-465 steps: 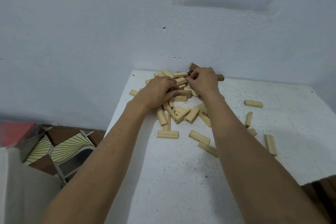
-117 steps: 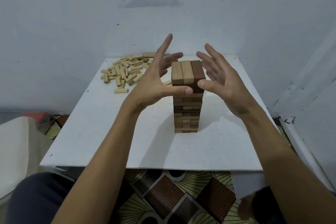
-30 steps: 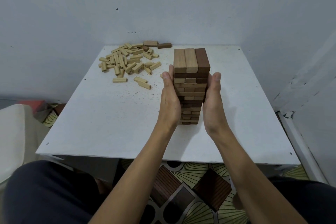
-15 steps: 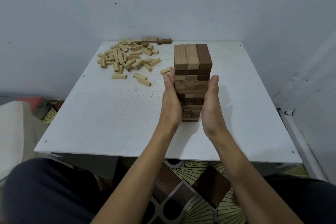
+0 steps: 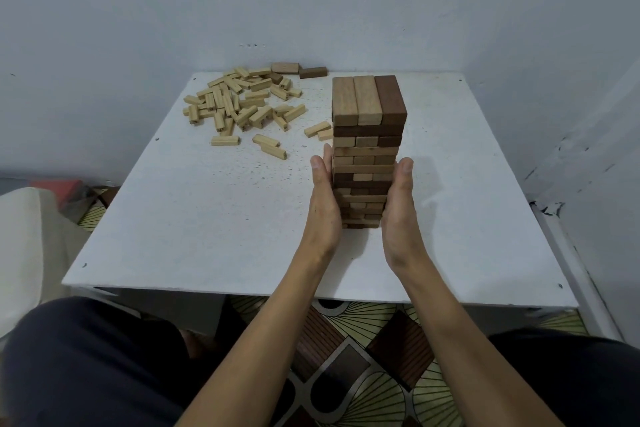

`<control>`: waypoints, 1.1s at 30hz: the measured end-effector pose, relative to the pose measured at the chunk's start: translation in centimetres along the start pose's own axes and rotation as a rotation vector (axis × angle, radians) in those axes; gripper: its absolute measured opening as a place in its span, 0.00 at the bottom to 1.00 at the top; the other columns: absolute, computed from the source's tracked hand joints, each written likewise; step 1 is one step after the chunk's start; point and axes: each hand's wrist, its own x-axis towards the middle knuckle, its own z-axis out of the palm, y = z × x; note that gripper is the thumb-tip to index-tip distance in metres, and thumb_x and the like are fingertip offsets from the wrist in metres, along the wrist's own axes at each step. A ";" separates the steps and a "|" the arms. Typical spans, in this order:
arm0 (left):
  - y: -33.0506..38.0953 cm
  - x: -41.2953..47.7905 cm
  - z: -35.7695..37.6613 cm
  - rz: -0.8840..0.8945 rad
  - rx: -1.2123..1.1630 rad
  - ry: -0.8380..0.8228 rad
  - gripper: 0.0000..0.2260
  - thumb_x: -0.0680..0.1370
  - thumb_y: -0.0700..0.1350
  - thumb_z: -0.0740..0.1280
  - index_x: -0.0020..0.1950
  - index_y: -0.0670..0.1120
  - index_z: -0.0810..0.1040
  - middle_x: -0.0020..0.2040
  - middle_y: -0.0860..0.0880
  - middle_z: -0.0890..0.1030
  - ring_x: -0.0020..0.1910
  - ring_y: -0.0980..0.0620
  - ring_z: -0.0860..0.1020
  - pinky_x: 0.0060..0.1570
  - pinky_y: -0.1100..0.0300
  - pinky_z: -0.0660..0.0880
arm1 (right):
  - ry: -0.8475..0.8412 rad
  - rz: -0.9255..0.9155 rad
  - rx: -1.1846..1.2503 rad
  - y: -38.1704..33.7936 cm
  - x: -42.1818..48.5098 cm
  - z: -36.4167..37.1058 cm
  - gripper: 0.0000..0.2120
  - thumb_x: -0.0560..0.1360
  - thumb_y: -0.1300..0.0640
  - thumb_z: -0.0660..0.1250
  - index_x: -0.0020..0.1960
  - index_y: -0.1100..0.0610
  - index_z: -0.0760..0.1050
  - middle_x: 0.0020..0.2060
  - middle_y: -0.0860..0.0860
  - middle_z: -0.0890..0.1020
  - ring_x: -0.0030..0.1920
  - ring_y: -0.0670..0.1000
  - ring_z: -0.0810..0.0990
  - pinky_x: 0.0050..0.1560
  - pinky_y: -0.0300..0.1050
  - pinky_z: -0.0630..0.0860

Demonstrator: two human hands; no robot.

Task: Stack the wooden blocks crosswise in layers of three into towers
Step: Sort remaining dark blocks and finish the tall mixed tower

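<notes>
Both hands have slid a little lower down the tower (image 5: 367,101) than half a second ago; the left hand (image 5: 323,205) lies flat on its left side and the right hand (image 5: 398,208) on its right, fingers straight and released, pressing rather than grasping. It stands upright near the middle of the table (image 5: 207,218), slightly toward the right edge, topped by two light blocks and one dark. Loose blocks (image 5: 239,104) lie heaped in the far left corner, a few strays between heap and tower, and two darker blocks (image 5: 313,72) lie at the far edge.
</notes>
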 end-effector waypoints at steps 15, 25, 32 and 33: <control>-0.6 0.2 0.0 0.000 -0.001 -0.007 0.45 0.73 0.77 0.43 0.80 0.48 0.61 0.77 0.49 0.68 0.77 0.53 0.64 0.77 0.47 0.58 | 0.012 -0.014 -0.019 0.5 0.0 0.0 0.43 0.73 0.23 0.47 0.80 0.48 0.57 0.76 0.45 0.67 0.76 0.43 0.63 0.78 0.54 0.60; -0.5 0.2 0.0 0.001 0.025 0.004 0.47 0.72 0.78 0.43 0.80 0.49 0.59 0.77 0.50 0.67 0.77 0.54 0.62 0.78 0.48 0.56 | -0.003 -0.026 -0.029 0.7 0.3 0.0 0.46 0.71 0.21 0.47 0.80 0.48 0.56 0.77 0.46 0.65 0.77 0.45 0.61 0.77 0.57 0.59; -0.6 0.3 0.0 0.017 -0.008 -0.016 0.44 0.74 0.76 0.43 0.80 0.49 0.61 0.77 0.50 0.68 0.77 0.54 0.63 0.78 0.47 0.57 | -0.003 -0.032 -0.051 0.7 0.1 -0.1 0.47 0.71 0.21 0.47 0.80 0.49 0.57 0.76 0.47 0.67 0.76 0.45 0.63 0.77 0.55 0.61; -0.6 0.4 0.0 0.015 -0.009 -0.015 0.44 0.74 0.77 0.43 0.80 0.49 0.60 0.77 0.50 0.68 0.77 0.54 0.63 0.77 0.47 0.57 | 0.000 -0.026 -0.058 0.6 0.1 -0.1 0.47 0.70 0.20 0.46 0.80 0.49 0.57 0.76 0.47 0.66 0.77 0.45 0.62 0.77 0.55 0.61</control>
